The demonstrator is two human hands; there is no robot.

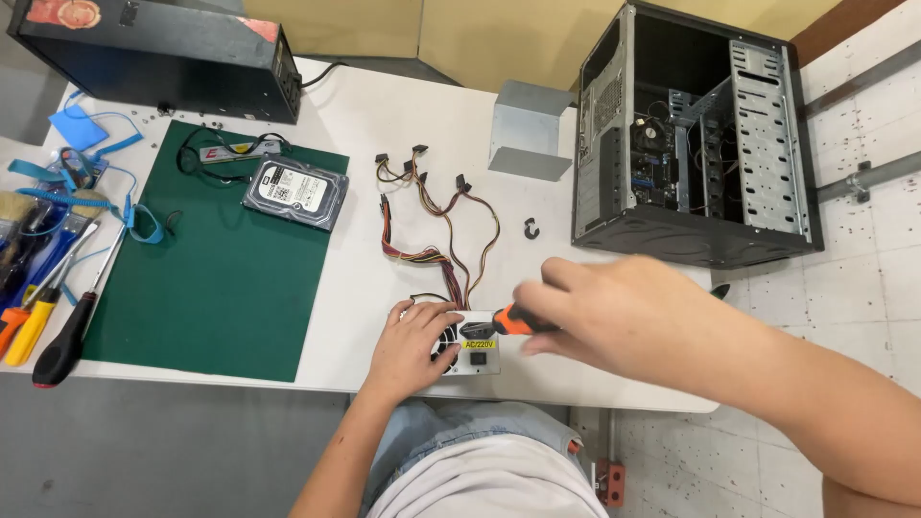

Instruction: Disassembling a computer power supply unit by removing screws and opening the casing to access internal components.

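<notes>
Right hand grip clamps a screwdriver, tip hidden; left hand lies flat, covering the power supply

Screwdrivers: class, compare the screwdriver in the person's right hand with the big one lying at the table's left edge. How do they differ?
The held screwdriver has an orange-and-black handle; the lying screwdriver has a black-and-red one. The held one is gripped by the right hand over the grey power supply; the other lies untouched beside the green mat. The lying one's shaft shows; the held one's tip is hidden.

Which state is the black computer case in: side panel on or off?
Off: the computer case lies open, its motherboard, cables and drive bays in plain view.
</notes>
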